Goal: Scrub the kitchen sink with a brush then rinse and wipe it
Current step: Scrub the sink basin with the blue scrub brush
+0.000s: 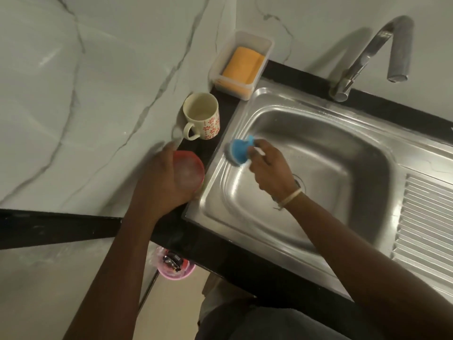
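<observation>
At frame centre the right hand grips a blue brush, its bristles pressed to the upper-left wall of the steel sink. Left of it, the left hand wraps around a red cup on the black counter, near a patterned mug.

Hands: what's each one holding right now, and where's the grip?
Right hand holds the blue brush by its top handle, bristles against the sink wall. Left hand wraps the side of a red container.
</observation>
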`<state>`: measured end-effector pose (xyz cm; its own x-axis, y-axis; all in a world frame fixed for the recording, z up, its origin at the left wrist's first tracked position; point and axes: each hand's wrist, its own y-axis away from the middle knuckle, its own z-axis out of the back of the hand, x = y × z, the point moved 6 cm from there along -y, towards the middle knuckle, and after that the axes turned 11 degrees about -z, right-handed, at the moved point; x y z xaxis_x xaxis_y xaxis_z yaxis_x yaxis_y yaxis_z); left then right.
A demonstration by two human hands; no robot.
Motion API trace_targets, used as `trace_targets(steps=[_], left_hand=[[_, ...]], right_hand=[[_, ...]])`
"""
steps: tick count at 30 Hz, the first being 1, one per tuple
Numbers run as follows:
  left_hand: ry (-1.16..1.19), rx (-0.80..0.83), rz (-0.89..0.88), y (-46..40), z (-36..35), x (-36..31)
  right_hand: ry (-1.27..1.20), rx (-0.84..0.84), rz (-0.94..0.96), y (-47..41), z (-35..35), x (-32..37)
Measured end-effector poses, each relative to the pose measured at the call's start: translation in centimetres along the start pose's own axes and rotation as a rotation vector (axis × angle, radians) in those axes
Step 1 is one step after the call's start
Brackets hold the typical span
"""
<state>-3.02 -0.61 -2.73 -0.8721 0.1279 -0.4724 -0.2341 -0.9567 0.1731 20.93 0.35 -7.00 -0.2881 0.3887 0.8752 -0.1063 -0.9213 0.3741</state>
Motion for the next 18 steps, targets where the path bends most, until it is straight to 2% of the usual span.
trace_targets(steps=[2, 5, 7, 10, 12, 15, 16, 18], left_hand=[[-0.046, 0.033, 0.013, -0.1, -0.7, -0.3], [-0.075, -0.086, -0.042, 0.5, -1.3, -2.1], [-0.054, -0.106, -0.115, 1.4, -2.7, -3.8], [-0.023, -0.012, -0.207, 2.3, -6.0, -6.0], [-0.041, 0.066, -0.245, 2.3, -8.0, -6.9], [-0.029, 0.151, -0.253, 2.1, -10.2, -7.1], [-0.009, 0.179, -0.257, 2.1, -10.8, -7.1], [-0.004, 0.219, -0.257, 2.3, -11.2, -6.9]], right_hand=[[0.025, -0.056, -0.177, -0.3, 1.2, -4.9], [0.300, 0.072, -0.068, 1.3, -1.1, -8.4], [0.307, 0.118, -0.023, 1.5, -2.8, -9.5], [0.218, 0.069, -0.080, -1.2, -3.9, -10.4], [-0.051, 0.042, -0.295, -4.1, -4.4, -11.6], [-0.665, -0.161, -0.625, -10.1, -2.7, -12.6], [-0.859, -0.245, -0.687, -12.1, -1.9, -12.4], [-1.071, -0.335, -0.777, -14.5, -1.4, -11.7]])
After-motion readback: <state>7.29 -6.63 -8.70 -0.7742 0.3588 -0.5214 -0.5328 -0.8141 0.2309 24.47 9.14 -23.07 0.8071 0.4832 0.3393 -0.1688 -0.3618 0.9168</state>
